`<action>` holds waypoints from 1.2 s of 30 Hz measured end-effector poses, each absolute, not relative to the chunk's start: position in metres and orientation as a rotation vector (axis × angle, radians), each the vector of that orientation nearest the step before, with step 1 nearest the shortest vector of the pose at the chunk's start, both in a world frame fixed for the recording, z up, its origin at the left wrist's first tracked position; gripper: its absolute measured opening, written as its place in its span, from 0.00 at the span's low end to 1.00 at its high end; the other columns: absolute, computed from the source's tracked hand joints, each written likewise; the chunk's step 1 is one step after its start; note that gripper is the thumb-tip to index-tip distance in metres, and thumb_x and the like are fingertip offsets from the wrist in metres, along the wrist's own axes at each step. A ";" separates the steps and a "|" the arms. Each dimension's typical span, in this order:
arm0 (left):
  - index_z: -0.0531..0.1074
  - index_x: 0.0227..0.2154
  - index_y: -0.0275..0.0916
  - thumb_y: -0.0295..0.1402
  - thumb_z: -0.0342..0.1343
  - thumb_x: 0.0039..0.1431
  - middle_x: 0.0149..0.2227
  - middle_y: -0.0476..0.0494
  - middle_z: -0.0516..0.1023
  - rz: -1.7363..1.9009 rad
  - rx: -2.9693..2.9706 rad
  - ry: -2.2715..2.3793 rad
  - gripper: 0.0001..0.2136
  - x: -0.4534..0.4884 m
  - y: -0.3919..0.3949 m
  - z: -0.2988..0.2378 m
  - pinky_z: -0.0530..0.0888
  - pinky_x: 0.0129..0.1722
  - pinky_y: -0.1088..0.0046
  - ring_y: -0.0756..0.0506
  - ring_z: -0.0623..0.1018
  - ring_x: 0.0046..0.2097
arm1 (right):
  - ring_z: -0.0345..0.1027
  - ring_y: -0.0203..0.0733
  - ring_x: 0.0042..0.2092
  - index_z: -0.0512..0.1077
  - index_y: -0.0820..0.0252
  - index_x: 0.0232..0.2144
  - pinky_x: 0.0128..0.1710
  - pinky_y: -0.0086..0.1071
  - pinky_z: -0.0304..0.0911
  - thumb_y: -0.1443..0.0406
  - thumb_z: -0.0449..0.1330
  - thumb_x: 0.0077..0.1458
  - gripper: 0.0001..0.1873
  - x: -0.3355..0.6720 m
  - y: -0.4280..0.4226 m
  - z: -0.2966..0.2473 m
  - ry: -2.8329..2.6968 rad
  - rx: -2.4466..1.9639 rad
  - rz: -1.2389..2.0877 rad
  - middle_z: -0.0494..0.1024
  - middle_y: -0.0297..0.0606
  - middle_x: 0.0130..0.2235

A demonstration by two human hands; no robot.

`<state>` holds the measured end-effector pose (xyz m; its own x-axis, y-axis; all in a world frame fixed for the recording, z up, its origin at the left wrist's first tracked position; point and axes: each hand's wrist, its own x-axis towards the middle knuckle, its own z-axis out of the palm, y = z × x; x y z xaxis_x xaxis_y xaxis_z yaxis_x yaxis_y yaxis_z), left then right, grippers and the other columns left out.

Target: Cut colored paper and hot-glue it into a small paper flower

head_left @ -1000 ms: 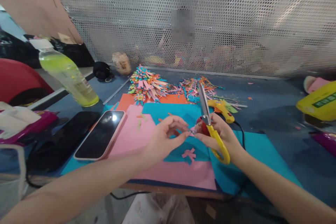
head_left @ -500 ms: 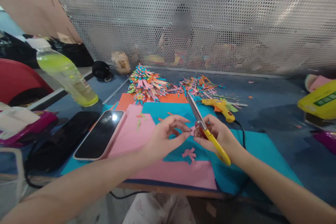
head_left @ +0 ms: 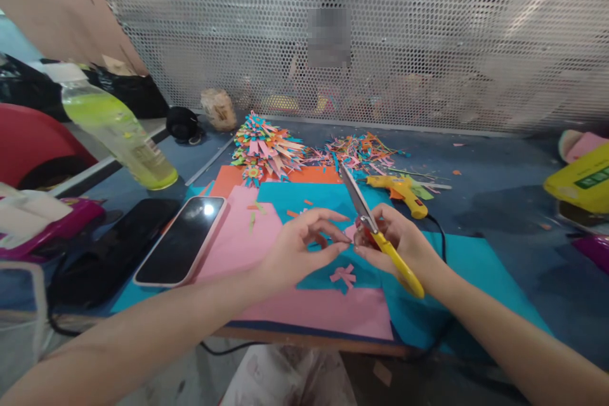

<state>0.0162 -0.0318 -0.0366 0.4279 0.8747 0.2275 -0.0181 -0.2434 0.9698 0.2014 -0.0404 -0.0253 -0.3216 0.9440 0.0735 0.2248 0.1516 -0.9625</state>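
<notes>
The blue tabletop (head_left: pixel 499 190) carries an overlapping teal sheet (head_left: pixel 466 260), pink sheet (head_left: pixel 238 241) and orange sheet (head_left: pixel 228 181) near centre, a phone (head_left: pixel 183 240) at their left, a bottle (head_left: pixel 118 130) far left, and paper scraps (head_left: pixel 356 152) and a glue gun (head_left: pixel 397 189) beyond.

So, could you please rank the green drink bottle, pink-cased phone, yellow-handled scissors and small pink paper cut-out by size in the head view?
Largest: green plastic drink bottle and pink-cased phone, too alike to rank.
Then: yellow-handled scissors, slimmer, partly hidden by the right hand.
Smallest: small pink paper cut-out.
</notes>
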 end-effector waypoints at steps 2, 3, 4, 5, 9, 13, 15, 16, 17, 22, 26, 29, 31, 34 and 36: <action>0.66 0.41 0.39 0.28 0.56 0.49 0.31 0.45 0.77 1.018 1.587 0.771 0.14 0.016 -0.032 -0.038 0.70 0.33 0.74 0.48 0.76 0.34 | 0.68 0.35 0.29 0.56 0.57 0.29 0.28 0.29 0.65 0.67 0.61 0.44 0.15 0.203 -0.040 -0.026 -1.696 -1.123 1.219 0.71 0.32 0.29; 0.67 0.41 0.39 0.28 0.56 0.49 0.31 0.45 0.77 1.020 1.586 0.772 0.14 0.016 -0.032 -0.038 0.70 0.33 0.74 0.48 0.76 0.34 | 0.68 0.35 0.29 0.56 0.57 0.29 0.28 0.29 0.65 0.67 0.61 0.44 0.15 0.203 -0.041 -0.026 -1.698 -1.121 1.224 0.71 0.32 0.29; 0.67 0.40 0.39 0.28 0.56 0.49 0.31 0.45 0.77 1.025 1.581 0.772 0.13 0.016 -0.032 -0.037 0.70 0.33 0.74 0.48 0.76 0.34 | 0.68 0.35 0.30 0.57 0.57 0.29 0.29 0.29 0.65 0.66 0.61 0.44 0.15 0.203 -0.041 -0.026 -1.697 -1.119 1.229 0.71 0.32 0.29; 0.67 0.40 0.39 0.28 0.57 0.49 0.31 0.45 0.77 1.030 1.571 0.775 0.13 0.015 -0.032 -0.036 0.70 0.33 0.74 0.47 0.77 0.34 | 0.68 0.35 0.30 0.57 0.57 0.29 0.29 0.30 0.65 0.66 0.62 0.43 0.15 0.203 -0.041 -0.025 -1.694 -1.120 1.234 0.71 0.31 0.29; 0.68 0.37 0.39 0.30 0.59 0.48 0.30 0.46 0.78 1.109 1.458 0.810 0.12 0.011 -0.028 -0.029 0.71 0.33 0.74 0.48 0.77 0.35 | 0.68 0.36 0.29 0.56 0.56 0.27 0.29 0.31 0.65 0.64 0.62 0.43 0.15 0.202 -0.042 -0.019 -1.703 -1.146 1.184 0.70 0.30 0.28; 0.69 0.35 0.39 0.29 0.59 0.47 0.28 0.48 0.78 1.233 1.276 0.768 0.10 0.005 -0.022 -0.023 0.70 0.27 0.79 0.51 0.76 0.29 | 0.67 0.38 0.31 0.55 0.55 0.28 0.28 0.31 0.63 0.64 0.62 0.44 0.16 0.203 -0.041 -0.018 -1.802 -1.215 1.002 0.70 0.32 0.30; 0.70 0.33 0.39 0.28 0.60 0.47 0.26 0.51 0.77 1.286 1.173 0.727 0.09 0.003 -0.018 -0.022 0.69 0.25 0.80 0.53 0.74 0.26 | 0.67 0.40 0.32 0.55 0.55 0.29 0.29 0.32 0.63 0.64 0.62 0.44 0.17 0.205 -0.039 -0.020 -1.837 -1.277 0.933 0.70 0.34 0.31; 0.70 0.33 0.39 0.28 0.60 0.47 0.25 0.52 0.77 1.300 1.121 0.707 0.09 0.002 -0.017 -0.022 0.68 0.25 0.80 0.54 0.73 0.25 | 0.67 0.41 0.33 0.54 0.55 0.30 0.29 0.33 0.63 0.63 0.62 0.44 0.17 0.205 -0.039 -0.022 -1.852 -1.291 0.913 0.70 0.34 0.31; 0.70 0.32 0.40 0.28 0.60 0.46 0.24 0.53 0.76 1.308 1.074 0.688 0.09 0.002 -0.016 -0.022 0.68 0.25 0.80 0.54 0.72 0.24 | 0.67 0.40 0.33 0.54 0.55 0.30 0.30 0.33 0.63 0.63 0.61 0.45 0.17 0.206 -0.038 -0.023 -1.869 -1.293 0.903 0.70 0.34 0.31; 0.70 0.30 0.39 0.27 0.62 0.44 0.22 0.54 0.75 1.341 0.941 0.610 0.09 0.002 -0.014 -0.021 0.67 0.25 0.79 0.55 0.71 0.23 | 0.65 0.39 0.32 0.54 0.55 0.32 0.30 0.33 0.62 0.60 0.59 0.48 0.15 0.208 -0.038 -0.024 -1.954 -1.308 0.899 0.69 0.34 0.31; 0.69 0.29 0.38 0.27 0.62 0.43 0.21 0.55 0.73 1.373 0.932 0.617 0.09 0.001 -0.014 -0.019 0.67 0.25 0.79 0.55 0.71 0.23 | 0.65 0.39 0.32 0.55 0.56 0.32 0.30 0.32 0.61 0.59 0.59 0.47 0.16 0.208 -0.039 -0.022 -2.002 -1.321 0.904 0.70 0.35 0.32; 0.68 0.28 0.38 0.27 0.62 0.43 0.21 0.54 0.73 1.392 0.936 0.643 0.09 0.000 -0.015 -0.018 0.67 0.25 0.79 0.55 0.71 0.22 | 0.65 0.39 0.32 0.55 0.56 0.32 0.29 0.32 0.61 0.59 0.59 0.47 0.16 0.208 -0.040 -0.021 -2.008 -1.331 0.913 0.70 0.35 0.32; 0.68 0.29 0.38 0.27 0.62 0.43 0.22 0.54 0.74 1.391 0.927 0.659 0.10 -0.001 -0.015 -0.018 0.67 0.25 0.79 0.55 0.71 0.23 | 0.65 0.39 0.32 0.55 0.56 0.32 0.28 0.31 0.60 0.59 0.59 0.47 0.16 0.207 -0.040 -0.021 -2.009 -1.348 0.910 0.70 0.34 0.32; 0.68 0.29 0.38 0.27 0.63 0.42 0.22 0.54 0.75 1.386 0.919 0.667 0.10 0.001 -0.016 -0.016 0.67 0.25 0.79 0.55 0.71 0.22 | 0.64 0.37 0.30 0.56 0.56 0.32 0.26 0.30 0.60 0.59 0.60 0.46 0.16 0.207 -0.040 -0.021 -1.991 -1.349 0.921 0.69 0.33 0.29; 0.67 0.28 0.38 0.28 0.63 0.41 0.21 0.55 0.74 1.386 0.931 0.668 0.11 0.003 -0.016 -0.016 0.66 0.25 0.79 0.55 0.70 0.22 | 0.64 0.36 0.28 0.57 0.56 0.31 0.24 0.29 0.59 0.59 0.61 0.44 0.16 0.206 -0.041 -0.021 -1.953 -1.329 0.934 0.69 0.33 0.28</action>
<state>0.0025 -0.0163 -0.0161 0.1026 0.9865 0.1273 -0.5153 -0.0568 0.8551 0.2064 -0.0408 -0.0210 -0.3254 0.9418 0.0840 0.5260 0.2541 -0.8116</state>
